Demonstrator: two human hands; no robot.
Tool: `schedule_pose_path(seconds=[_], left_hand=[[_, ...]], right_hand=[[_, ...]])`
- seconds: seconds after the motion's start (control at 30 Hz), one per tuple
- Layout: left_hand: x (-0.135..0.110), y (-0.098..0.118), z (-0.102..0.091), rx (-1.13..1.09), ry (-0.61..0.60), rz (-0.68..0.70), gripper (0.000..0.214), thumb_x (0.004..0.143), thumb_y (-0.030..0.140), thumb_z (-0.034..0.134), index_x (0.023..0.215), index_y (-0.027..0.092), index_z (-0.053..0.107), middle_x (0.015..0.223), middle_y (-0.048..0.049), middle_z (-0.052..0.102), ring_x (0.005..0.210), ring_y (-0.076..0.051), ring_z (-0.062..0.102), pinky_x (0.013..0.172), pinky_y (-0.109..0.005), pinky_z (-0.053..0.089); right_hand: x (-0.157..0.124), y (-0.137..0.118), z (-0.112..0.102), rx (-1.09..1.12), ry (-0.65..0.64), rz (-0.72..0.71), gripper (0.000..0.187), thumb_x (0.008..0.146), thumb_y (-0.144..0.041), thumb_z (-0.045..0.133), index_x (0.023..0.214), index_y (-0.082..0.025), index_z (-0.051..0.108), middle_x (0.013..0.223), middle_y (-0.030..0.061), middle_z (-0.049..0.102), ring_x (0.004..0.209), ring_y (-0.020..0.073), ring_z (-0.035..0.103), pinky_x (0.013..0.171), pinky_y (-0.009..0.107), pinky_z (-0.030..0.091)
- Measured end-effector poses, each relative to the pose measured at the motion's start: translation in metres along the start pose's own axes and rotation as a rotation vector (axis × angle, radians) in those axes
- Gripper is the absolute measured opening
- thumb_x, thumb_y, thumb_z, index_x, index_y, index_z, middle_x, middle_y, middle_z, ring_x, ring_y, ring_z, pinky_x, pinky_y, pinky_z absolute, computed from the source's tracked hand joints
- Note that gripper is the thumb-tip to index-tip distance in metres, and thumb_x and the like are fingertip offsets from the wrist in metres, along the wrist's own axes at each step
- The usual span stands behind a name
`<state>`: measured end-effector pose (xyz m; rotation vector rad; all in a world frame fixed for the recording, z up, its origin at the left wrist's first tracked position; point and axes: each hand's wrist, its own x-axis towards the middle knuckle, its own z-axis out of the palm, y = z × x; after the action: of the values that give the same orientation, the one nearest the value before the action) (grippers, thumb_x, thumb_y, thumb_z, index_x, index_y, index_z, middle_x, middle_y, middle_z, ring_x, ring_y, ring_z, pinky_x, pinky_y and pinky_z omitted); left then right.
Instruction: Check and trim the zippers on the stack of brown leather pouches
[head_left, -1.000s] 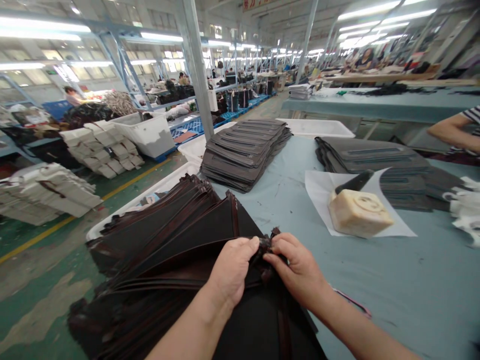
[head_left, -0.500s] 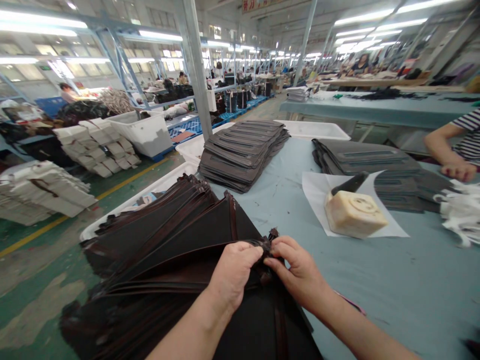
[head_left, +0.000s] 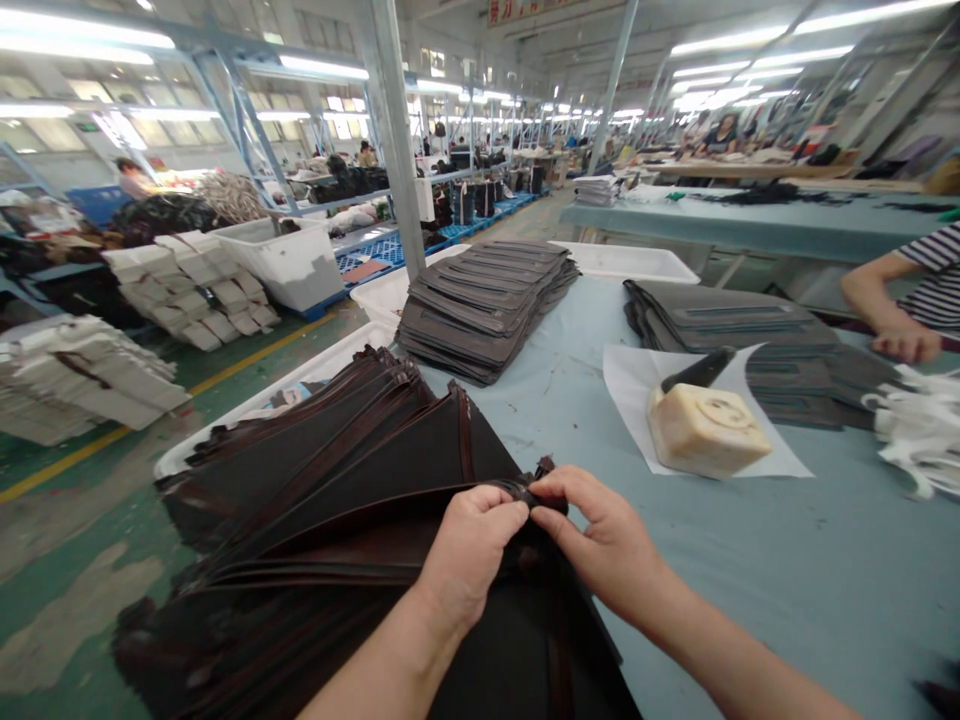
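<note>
Left hand (head_left: pixel 472 550) and right hand (head_left: pixel 607 545) close together above a fanned stack of dark brown leather panels (head_left: pixel 322 520), both gripping its gathered corner. Fingers (head_left: pixel 559 497) of both hands closed and pinching the panel tips between them, with no gap showing around the pinch. Stack lying at the near left edge of a pale blue surface (head_left: pixel 787 600), spreading outward from the pinched corner and partly over a white plastic tub (head_left: pixel 300 375).

Farther along the surface, a neat pile of grey panels (head_left: pixel 487 310) just beside a second white tub (head_left: pixel 630 262). To the right, another overlapping grey pile (head_left: pixel 720 320), partly under a sheet of white paper (head_left: pixel 630 410). On that paper, a cream block with a round stamped mark (head_left: pixel 705 430), touched by a black-handled tool (head_left: pixel 697 368) of uncertain kind. At the far right, a bundle of white straps (head_left: pixel 919 430), near a co-worker's hand (head_left: pixel 906 345) and striped sleeve (head_left: pixel 930 270), well apart from the gripped stack. Beyond the surface on the factory floor, stacked white bundles (head_left: pixel 195 285).
</note>
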<state>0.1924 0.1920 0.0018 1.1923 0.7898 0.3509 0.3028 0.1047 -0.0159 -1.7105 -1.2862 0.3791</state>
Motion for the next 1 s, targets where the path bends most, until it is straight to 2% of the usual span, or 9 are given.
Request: schedule_pose_path(seconds=[0.17,0.33,0.6,0.7,0.8,0.9,1.0], left_hand=[[-0.001,0.001,-0.001,0.02,-0.035,0.018,0.01,0.062,0.02,0.055,0.057,0.012,0.055,0.053,0.0013,0.046,0.054,-0.01,0.038,0.054,-0.023,0.032],[0.0,0.0,-0.002,0.026,-0.065,0.076,0.005,0.061,0.015,0.052,0.059,0.013,0.056,0.056,0.0009,0.049,0.059,-0.012,0.043,0.059,-0.024,0.034],[0.0,-0.002,-0.006,0.032,-0.095,0.099,0.009,0.061,0.013,0.05,0.06,0.012,0.059,0.057,0.001,0.05,0.063,-0.012,0.046,0.063,-0.024,0.036],[0.0,-0.002,-0.008,-0.048,-0.102,0.037,0.007,0.063,0.015,0.05,0.059,0.012,0.056,0.055,0.0014,0.05,0.057,-0.011,0.044,0.058,-0.023,0.036],[0.0,-0.004,-0.009,-0.06,-0.109,0.008,0.008,0.065,0.019,0.052,0.062,0.013,0.056,0.057,0.0003,0.051,0.056,-0.011,0.044,0.056,-0.024,0.037],[0.002,-0.009,-0.008,0.079,-0.092,0.04,0.011,0.067,0.024,0.055,0.064,0.013,0.056,0.06,-0.0002,0.053,0.057,-0.011,0.045,0.056,-0.023,0.037],[0.006,-0.016,-0.006,0.292,-0.067,0.106,0.016,0.07,0.029,0.056,0.063,0.014,0.057,0.063,0.0004,0.054,0.06,-0.011,0.045,0.059,-0.022,0.036]], right_hand=[[-0.002,-0.002,0.002,-0.113,0.009,-0.083,0.014,0.079,-0.018,0.049,0.086,-0.022,0.06,0.084,0.0044,0.056,0.079,0.0152,0.053,0.071,0.028,0.045],[-0.004,-0.003,0.004,-0.34,0.109,-0.179,0.019,0.081,-0.019,0.046,0.092,-0.02,0.061,0.085,0.0078,0.057,0.078,0.0177,0.052,0.069,0.033,0.045],[-0.001,-0.006,0.009,-0.246,0.053,-0.201,0.021,0.08,-0.012,0.043,0.084,-0.022,0.06,0.08,0.0046,0.055,0.076,0.0155,0.051,0.066,0.029,0.044],[-0.002,-0.008,0.009,-0.145,0.058,-0.071,0.013,0.079,-0.017,0.045,0.085,-0.02,0.057,0.077,0.0031,0.055,0.073,0.0148,0.052,0.066,0.028,0.044],[-0.008,0.012,-0.002,-0.076,0.107,0.172,0.017,0.077,-0.028,0.048,0.09,-0.018,0.054,0.072,0.0018,0.057,0.067,0.0144,0.054,0.065,0.027,0.046],[-0.024,0.063,-0.025,-0.21,0.104,0.459,0.024,0.077,-0.035,0.046,0.089,-0.017,0.056,0.077,0.0049,0.06,0.071,0.0166,0.056,0.068,0.029,0.045],[-0.059,0.121,-0.053,-0.51,-0.11,0.666,0.027,0.076,-0.034,0.046,0.089,-0.015,0.06,0.089,0.0102,0.06,0.084,0.0217,0.055,0.077,0.032,0.041]])
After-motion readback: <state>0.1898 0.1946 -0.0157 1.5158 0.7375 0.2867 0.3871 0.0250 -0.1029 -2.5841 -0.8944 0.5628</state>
